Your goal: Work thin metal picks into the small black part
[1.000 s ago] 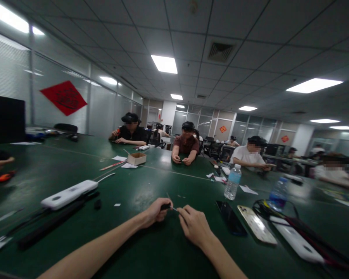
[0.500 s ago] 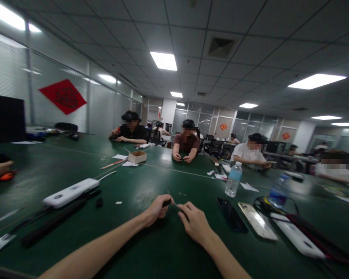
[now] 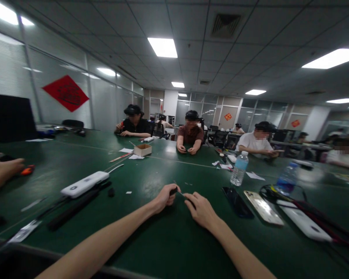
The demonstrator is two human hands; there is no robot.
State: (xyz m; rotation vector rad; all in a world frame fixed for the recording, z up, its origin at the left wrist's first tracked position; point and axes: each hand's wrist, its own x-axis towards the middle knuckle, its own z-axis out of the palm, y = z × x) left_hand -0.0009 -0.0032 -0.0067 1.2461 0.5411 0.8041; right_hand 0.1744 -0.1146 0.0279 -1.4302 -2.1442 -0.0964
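My left hand [image 3: 164,199] is curled closed around a small dark-handled item [image 3: 173,191], just above the desk [image 3: 168,240], in the middle near the near edge. A thin pale strip [image 3: 180,193] spans the short gap from it toward my right hand [image 3: 203,210], whose fingertips meet or nearly meet its far end; from here I can't tell whether they pinch it or only steady it. That right hand is palm down, fingers bunched and slightly bent.

Since half a second ago my view has tilted down and swung left, bringing the desk's near edge in at the lower left. The two hands keep much the same pose, so I read the hold as unchanged.

Outward to the left lie a small white scrap [image 3: 128,192], a small black piece [image 3: 111,192] and a long white device [image 3: 85,184] with a cable. A co-worker's hand [image 3: 7,169] is by the left edge, near an orange object [image 3: 27,170]. To the right are a dark phone [image 3: 237,202], a gold-backed phone [image 3: 263,207], an upright water bottle [image 3: 239,170] and a second white device [image 3: 305,221] beside tangled cables. Toward the far edge sits an open cardboard box [image 3: 142,150].
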